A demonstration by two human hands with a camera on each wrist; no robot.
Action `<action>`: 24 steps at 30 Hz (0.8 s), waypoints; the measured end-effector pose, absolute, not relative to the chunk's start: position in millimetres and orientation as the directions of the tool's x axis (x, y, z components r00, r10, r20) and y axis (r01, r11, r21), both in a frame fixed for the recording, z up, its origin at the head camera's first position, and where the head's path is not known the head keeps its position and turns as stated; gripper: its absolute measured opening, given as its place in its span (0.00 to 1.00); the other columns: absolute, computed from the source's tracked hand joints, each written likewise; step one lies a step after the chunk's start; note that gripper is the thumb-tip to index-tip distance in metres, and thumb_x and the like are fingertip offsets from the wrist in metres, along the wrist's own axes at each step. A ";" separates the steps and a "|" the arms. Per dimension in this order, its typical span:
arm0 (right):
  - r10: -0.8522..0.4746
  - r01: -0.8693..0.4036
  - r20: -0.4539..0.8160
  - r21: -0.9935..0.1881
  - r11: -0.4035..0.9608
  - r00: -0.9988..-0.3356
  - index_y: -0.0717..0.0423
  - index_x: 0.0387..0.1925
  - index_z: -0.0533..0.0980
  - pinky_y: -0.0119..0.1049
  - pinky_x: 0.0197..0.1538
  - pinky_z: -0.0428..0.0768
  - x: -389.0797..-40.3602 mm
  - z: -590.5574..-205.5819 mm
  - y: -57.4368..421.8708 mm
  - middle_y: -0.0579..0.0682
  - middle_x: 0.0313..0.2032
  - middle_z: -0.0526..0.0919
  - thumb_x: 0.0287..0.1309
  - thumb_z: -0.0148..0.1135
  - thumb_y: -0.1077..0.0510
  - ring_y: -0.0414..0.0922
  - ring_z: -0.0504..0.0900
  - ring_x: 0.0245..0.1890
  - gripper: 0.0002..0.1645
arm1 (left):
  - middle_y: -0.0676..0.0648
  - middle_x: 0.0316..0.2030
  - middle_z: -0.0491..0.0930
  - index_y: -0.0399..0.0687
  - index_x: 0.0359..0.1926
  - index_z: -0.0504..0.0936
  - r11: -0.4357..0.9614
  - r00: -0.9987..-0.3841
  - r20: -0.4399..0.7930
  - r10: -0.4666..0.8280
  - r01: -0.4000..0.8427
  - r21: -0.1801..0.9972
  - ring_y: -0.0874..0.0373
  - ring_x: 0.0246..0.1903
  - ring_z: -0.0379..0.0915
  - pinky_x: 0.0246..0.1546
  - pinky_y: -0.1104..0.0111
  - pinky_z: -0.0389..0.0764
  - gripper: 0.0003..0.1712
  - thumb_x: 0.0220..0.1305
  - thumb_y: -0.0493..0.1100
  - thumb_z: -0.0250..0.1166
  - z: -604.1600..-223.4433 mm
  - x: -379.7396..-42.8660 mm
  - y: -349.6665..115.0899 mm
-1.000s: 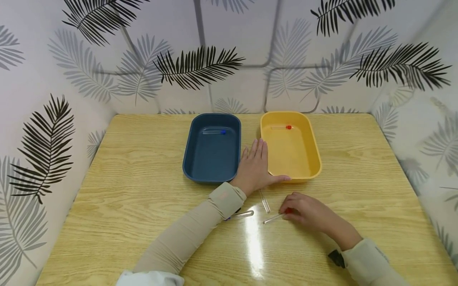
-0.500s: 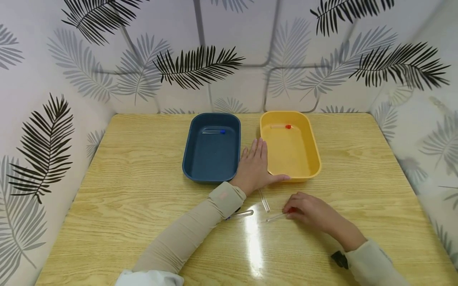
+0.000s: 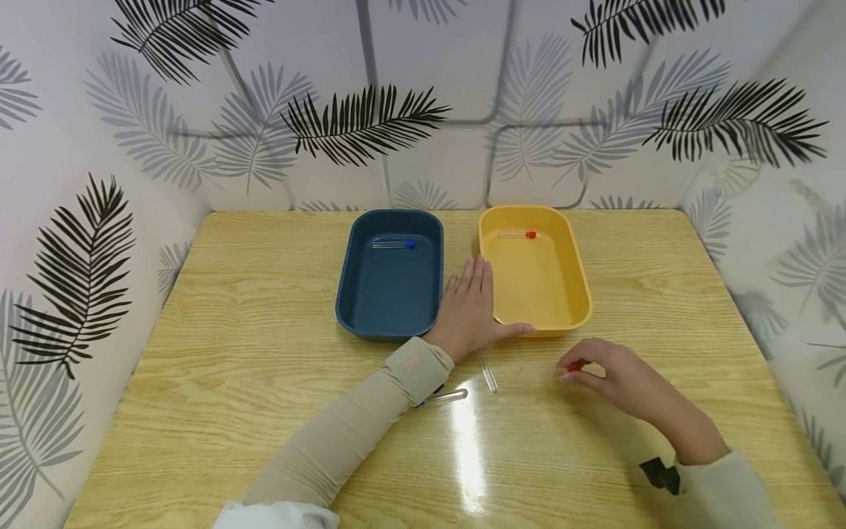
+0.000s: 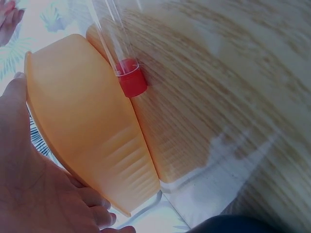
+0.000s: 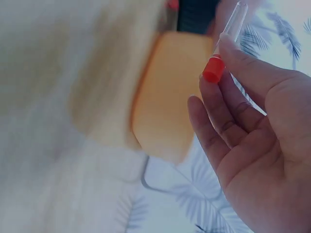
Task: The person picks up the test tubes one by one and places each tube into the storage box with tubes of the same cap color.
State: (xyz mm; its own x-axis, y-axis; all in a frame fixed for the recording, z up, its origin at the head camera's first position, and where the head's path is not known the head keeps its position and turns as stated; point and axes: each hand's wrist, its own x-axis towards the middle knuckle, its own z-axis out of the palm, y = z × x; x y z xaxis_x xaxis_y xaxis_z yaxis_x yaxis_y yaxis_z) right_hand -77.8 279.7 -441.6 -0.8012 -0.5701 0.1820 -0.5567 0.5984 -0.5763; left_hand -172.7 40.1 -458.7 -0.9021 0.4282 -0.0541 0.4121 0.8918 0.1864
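Observation:
My right hand [image 3: 615,371] pinches a clear test tube by its red cap [image 5: 213,69] between thumb and fingers, right of the yellow tray's front corner. In the head view only the cap shows well; the glass is hard to make out. My left hand [image 3: 468,312] lies with straight fingers along the left side of the yellow tray [image 3: 538,294], its thumb across the front rim. On the table below that tray lies another test tube [image 3: 487,371], whose red cap [image 4: 131,83] shows in the left wrist view.
Left of the yellow tray stands a dark blue tray [image 3: 390,294] holding a blue-capped tube [image 3: 394,244]. A red-capped tube [image 3: 518,235] lies inside the yellow one. A blue-capped tube [image 3: 449,397] is partly hidden by the left forearm. A patterned wall [image 3: 410,169] backs the table.
My right hand has moved right and away from the front edge with the red-capped test tube, swinging the tube's glass end round. My left hand and both trays have stayed put.

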 end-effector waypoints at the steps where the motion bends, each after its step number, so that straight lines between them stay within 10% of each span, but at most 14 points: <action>1: -0.557 -0.553 0.193 -0.575 0.603 -0.808 0.49 0.36 0.80 0.32 0.38 0.78 -79.2 -438.5 282.7 0.38 0.34 0.81 0.47 0.69 0.66 0.34 0.78 0.35 0.14 | 0.42 0.72 0.37 0.39 0.72 0.40 0.892 -0.902 -0.050 0.428 0.412 0.188 0.49 0.70 0.29 0.67 0.55 0.43 0.73 0.38 0.89 0.33 -458.7 -172.9 39.8; 14: -0.387 -0.468 0.263 -0.474 0.746 -0.884 0.48 0.37 0.81 0.20 0.38 0.74 -101.7 -406.8 302.0 0.38 0.34 0.81 0.50 0.68 0.59 0.37 0.78 0.35 0.10 | 0.41 0.72 0.36 0.39 0.72 0.37 0.885 -0.899 -0.052 0.435 0.416 0.207 0.50 0.70 0.26 0.67 0.55 0.41 0.73 0.39 0.89 0.34 -458.1 -171.9 39.2; 24: -0.294 -0.375 0.233 -0.529 0.761 -0.927 0.51 0.38 0.81 0.44 0.37 0.80 -129.8 -404.7 293.9 0.44 0.36 0.82 0.53 0.66 0.58 0.44 0.81 0.36 0.08 | 0.41 0.72 0.36 0.39 0.72 0.39 0.887 -0.898 -0.049 0.436 0.420 0.193 0.48 0.70 0.27 0.67 0.54 0.42 0.72 0.40 0.89 0.34 -458.4 -171.5 38.6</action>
